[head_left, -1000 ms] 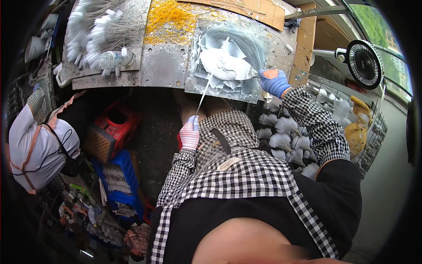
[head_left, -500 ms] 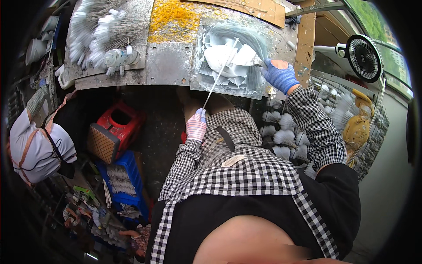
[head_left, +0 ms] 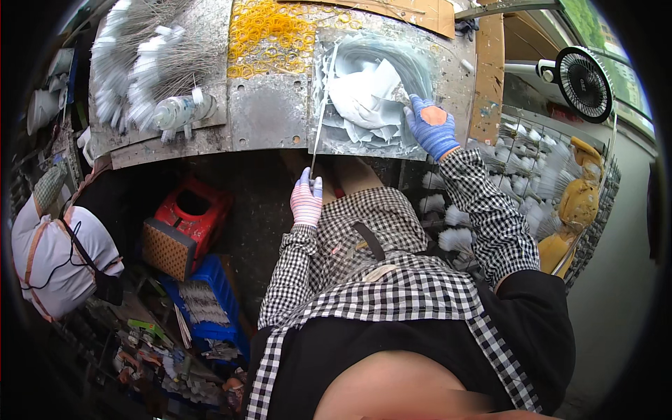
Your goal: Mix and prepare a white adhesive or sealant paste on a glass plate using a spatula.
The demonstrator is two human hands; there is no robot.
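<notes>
White paste pile sits on the grey bench. The right hand has slid up onto it, fingers spread flat. The left hand still pinches a thin stick, tip now in the paste, maybe dipping.

Blue glove, pink-and-white striped glove, black-and-white checked sleeves, yellow rubber bands, red box

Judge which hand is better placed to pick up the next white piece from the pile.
Right. The right hand already rests on the white pile on the metal table, while the left hand is below the table edge, gripping a thin rod.
</notes>
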